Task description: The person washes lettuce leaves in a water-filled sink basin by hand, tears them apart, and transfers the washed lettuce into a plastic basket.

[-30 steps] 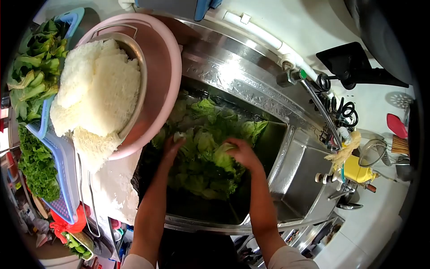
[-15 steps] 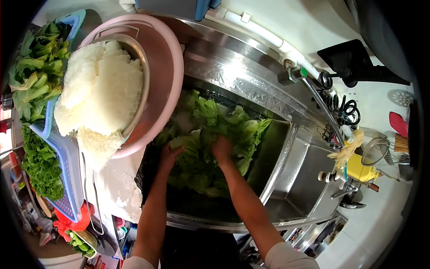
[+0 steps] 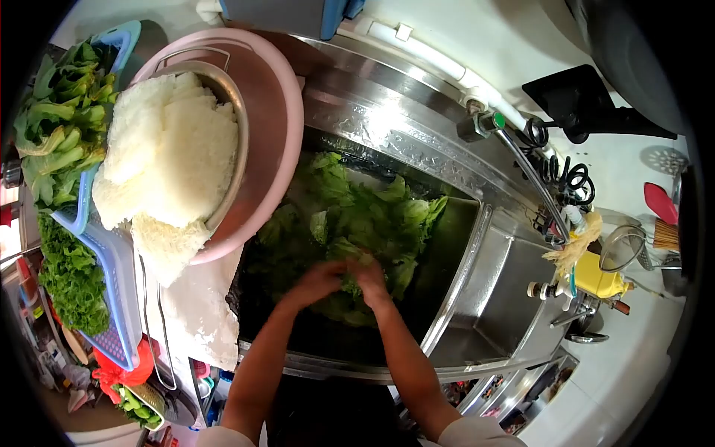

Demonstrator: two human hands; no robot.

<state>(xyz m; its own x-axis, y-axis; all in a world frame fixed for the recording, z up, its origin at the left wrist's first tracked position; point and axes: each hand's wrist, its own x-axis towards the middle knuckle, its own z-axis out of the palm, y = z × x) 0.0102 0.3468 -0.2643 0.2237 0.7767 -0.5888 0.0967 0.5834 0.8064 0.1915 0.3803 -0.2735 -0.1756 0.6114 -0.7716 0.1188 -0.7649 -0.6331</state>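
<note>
Loose green lettuce leaves [image 3: 417, 220] float in the water of the large steel sink [image 3: 477, 246]. My left hand [image 3: 319, 284] is low over the leaves, reaching toward the right one; motion smears its fingers. Close beside it, my right hand [image 3: 365, 276] is bent around some leaves at the middle of the sink, its fingers curled against them. The two hands nearly meet at the fingertips.
A pink basin [image 3: 287, 141] bears a metal bowl [image 3: 240, 141] of white noodle-like food [image 3: 167, 149]. Leafy greens [image 3: 67, 119] fill baskets at the left. At the right are a smaller sink [image 3: 484, 298], a faucet [image 3: 529, 175] and a yellow bottle [image 3: 599, 279].
My left hand has moved right and toward me, away from the basin side. The right hand has come slightly nearer to me, and the leaves have shifted.
</note>
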